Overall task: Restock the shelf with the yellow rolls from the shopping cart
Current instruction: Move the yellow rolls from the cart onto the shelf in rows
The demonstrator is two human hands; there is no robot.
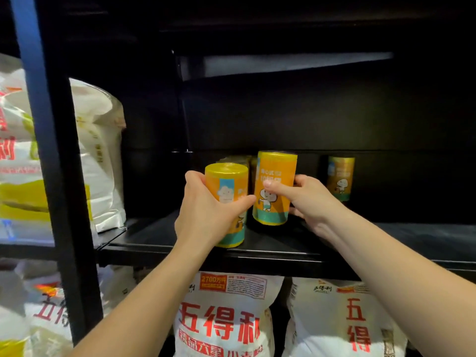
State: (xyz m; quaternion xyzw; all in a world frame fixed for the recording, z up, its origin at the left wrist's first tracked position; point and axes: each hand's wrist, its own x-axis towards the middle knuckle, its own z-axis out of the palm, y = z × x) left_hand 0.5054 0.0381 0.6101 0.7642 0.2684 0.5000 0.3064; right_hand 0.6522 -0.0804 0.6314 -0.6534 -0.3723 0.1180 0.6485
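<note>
Clutches left roll (228,176) in left hand (203,210), right roll (277,171) in right hand (307,199); fingers (273,188) curled round both, upright, shelf (283,252) beneath.

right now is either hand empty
No, the left hand grips one yellow roll and the right hand grips a second yellow roll.

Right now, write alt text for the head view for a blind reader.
Two bare hands each grip an upright yellow roll on a black shelf: the left hand the left roll, the right hand the right roll. More rolls stand behind, a lone roll to the right; white sacks lie below.
</note>
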